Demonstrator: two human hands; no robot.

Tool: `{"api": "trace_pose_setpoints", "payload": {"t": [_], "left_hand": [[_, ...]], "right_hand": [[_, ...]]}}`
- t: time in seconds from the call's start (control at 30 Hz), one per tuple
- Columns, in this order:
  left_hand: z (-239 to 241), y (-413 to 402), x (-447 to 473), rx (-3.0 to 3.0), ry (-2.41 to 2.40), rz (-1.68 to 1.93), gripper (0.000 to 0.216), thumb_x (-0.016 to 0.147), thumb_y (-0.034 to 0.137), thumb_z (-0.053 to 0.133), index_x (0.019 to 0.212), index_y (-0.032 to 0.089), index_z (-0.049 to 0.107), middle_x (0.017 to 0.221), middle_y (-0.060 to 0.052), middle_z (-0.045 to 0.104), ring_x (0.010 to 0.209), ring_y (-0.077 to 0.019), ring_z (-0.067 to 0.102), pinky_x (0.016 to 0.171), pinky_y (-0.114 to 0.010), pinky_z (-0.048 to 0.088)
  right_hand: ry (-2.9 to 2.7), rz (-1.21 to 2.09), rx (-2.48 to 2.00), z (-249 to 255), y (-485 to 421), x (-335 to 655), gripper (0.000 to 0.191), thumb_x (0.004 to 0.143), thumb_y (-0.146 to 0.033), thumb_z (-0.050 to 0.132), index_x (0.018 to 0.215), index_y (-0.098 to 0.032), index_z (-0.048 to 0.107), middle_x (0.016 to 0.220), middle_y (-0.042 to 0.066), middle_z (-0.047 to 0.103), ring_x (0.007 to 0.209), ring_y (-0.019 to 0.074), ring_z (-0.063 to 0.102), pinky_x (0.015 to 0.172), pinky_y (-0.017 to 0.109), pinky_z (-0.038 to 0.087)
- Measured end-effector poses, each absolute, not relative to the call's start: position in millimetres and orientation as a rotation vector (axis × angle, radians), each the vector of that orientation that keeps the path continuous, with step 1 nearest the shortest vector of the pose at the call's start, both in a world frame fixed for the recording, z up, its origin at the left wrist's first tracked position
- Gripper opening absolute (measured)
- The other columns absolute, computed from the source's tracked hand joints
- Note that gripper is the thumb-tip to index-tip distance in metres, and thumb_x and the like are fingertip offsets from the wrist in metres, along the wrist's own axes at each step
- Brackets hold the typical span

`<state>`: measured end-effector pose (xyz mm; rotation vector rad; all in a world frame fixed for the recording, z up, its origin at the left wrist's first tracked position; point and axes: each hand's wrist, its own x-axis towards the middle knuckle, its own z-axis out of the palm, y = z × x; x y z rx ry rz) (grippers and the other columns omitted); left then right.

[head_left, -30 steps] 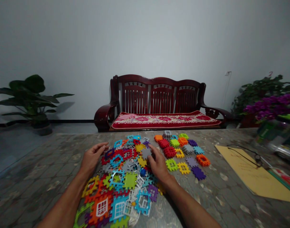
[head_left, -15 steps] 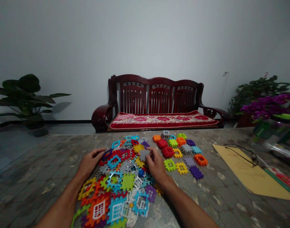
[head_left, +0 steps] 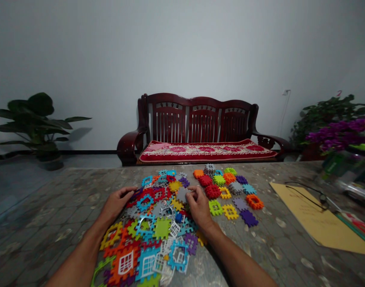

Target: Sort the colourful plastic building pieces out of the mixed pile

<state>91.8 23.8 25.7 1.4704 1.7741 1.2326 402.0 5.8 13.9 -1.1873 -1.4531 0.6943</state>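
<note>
A heap of colourful notched plastic building blocks [head_left: 162, 229] spreads over the stone-patterned table. At the heap's left edge is my left hand [head_left: 118, 202], its thumb and fingers closed at a dark purple building block [head_left: 138, 193] that is largely covered by them. My right hand [head_left: 199, 208] pinches a grey square building block [head_left: 181, 195] between thumb and fingers on the heap's right side. Close to that hand lie a yellow block [head_left: 175, 186] and a small blue cube-like piece [head_left: 179, 217]. White window-shaped pieces [head_left: 126, 263] sit among the nearer blocks.
Sorted blocks and small stacks [head_left: 212, 191] stand right of the heap. Farther right, eyeglasses [head_left: 322, 197] rest on a yellow envelope [head_left: 315, 223], beside a clear bottle [head_left: 350, 163] and purple flowers [head_left: 340, 133]. A wooden bench [head_left: 203, 119] is behind the table [head_left: 63, 215].
My left hand has closed in over the dark purple block, covering more of it. My right hand keeps its pinch on the grey block. The whole view has shifted slightly.
</note>
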Motion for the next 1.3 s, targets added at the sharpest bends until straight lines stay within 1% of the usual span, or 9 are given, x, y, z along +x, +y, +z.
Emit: {"api": "trace_pose_setpoints", "payload": {"t": [0.13,0.33,0.5,0.6,0.73,0.9,1.07,1.17,1.3], "left_hand": [[24.7,23.8,93.0,1.471,1.741,1.242,0.04,0.061,0.049,0.068,0.086,0.02,0.077,0.099,-0.008,0.078,0.097,-0.029,0.069,0.094,-0.041,0.05],[20.6,24.5,91.4,1.465,1.687,1.233,0.044,0.061,0.052,0.07,0.089,0.019,0.078,0.1,-0.009,0.078,0.099,-0.0289,0.069,0.095,-0.041,0.049],[20.2,23.8,91.4,1.47,1.671,1.239,0.041,0.062,0.05,0.07,0.089,0.02,0.078,0.1,-0.009,0.078,0.099,-0.0285,0.068,0.095,-0.04,0.048],[22.3,22.1,93.1,1.471,1.65,1.236,0.041,0.063,0.049,0.069,0.091,0.019,0.077,0.101,-0.009,0.077,0.099,-0.028,0.068,0.095,-0.039,0.048],[27.2,18.3,96.8,1.476,1.607,1.216,0.045,0.064,0.049,0.069,0.095,0.017,0.076,0.105,-0.01,0.076,0.1,-0.0278,0.068,0.095,-0.039,0.048],[35.9,10.7,98.3,1.478,1.521,1.158,0.048,0.062,0.047,0.073,0.099,0.017,0.075,0.11,-0.011,0.075,0.106,-0.0295,0.066,0.1,-0.042,0.044],[42.6,1.7,84.3,1.423,1.311,1.07,0.053,0.062,0.04,0.076,0.11,0.018,0.069,0.129,-0.011,0.065,0.118,-0.03,0.059,0.104,-0.043,0.04],[45.9,-0.1,72.1,1.513,1.258,0.909,0.041,0.062,0.028,0.075,0.102,0.02,0.068,0.136,-0.009,0.058,0.118,-0.0281,0.057,0.103,-0.041,0.041],[51.5,1.5,64.5,1.845,1.287,0.63,0.035,0.059,0.013,0.067,0.093,0.021,0.069,0.129,-0.006,0.056,0.123,-0.0276,0.05,0.108,-0.041,0.033]], "right_hand": [[-1.416,0.694,-1.166,10.9,8.3,401.3,0.025,0.082,-0.032,0.053,0.102,-0.018,0.059,0.066,-0.004,0.057,0.061,0.0145,0.056,0.059,0.025,0.044],[-1.391,0.683,-1.166,6.0,11.3,402.6,0.03,0.08,-0.034,0.055,0.104,-0.018,0.062,0.076,0.0,0.063,0.067,0.0168,0.061,0.064,0.028,0.049],[-1.44,0.715,-1.181,2.5,12.3,405.6,0.031,0.083,-0.033,0.053,0.109,-0.018,0.061,0.081,0.003,0.066,0.067,0.0182,0.062,0.066,0.032,0.051],[-1.523,0.595,-1.147,4.6,12.0,407.8,0.025,0.084,-0.03,0.053,0.104,-0.018,0.063,0.095,0.007,0.065,0.077,0.0198,0.063,0.071,0.034,0.052],[-1.673,0.374,-1.061,13.4,4.6,407.2,0.017,0.087,-0.024,0.052,0.096,-0.021,0.065,0.108,0.009,0.063,0.102,0.0226,0.059,0.088,0.038,0.049],[-1.974,0.24,-0.982,28.1,-14.6,399.1,0.016,0.089,-0.019,0.052,0.096,-0.024,0.066,0.097,0.005,0.067,0.096,0.0218,0.059,0.088,0.039,0.045],[-2.134,0.212,-0.887,29.0,-21.8,393.9,0.018,0.088,-0.017,0.054,0.1,-0.024,0.066,0.102,0.005,0.068,0.098,0.0222,0.058,0.09,0.04,0.044],[-2.113,0.206,-0.873,24.3,-19.3,393.5,0.017,0.089,-0.015,0.054,0.097,-0.023,0.066,0.1,0.005,0.068,0.096,0.0212,0.059,0.088,0.039,0.045],[-2.096,0.227,-0.872,19.8,-16.2,393.5,0.017,0.089,-0.015,0.053,0.096,-0.023,0.066,0.099,0.005,0.068,0.096,0.0201,0.059,0.089,0.037,0.045]]}}
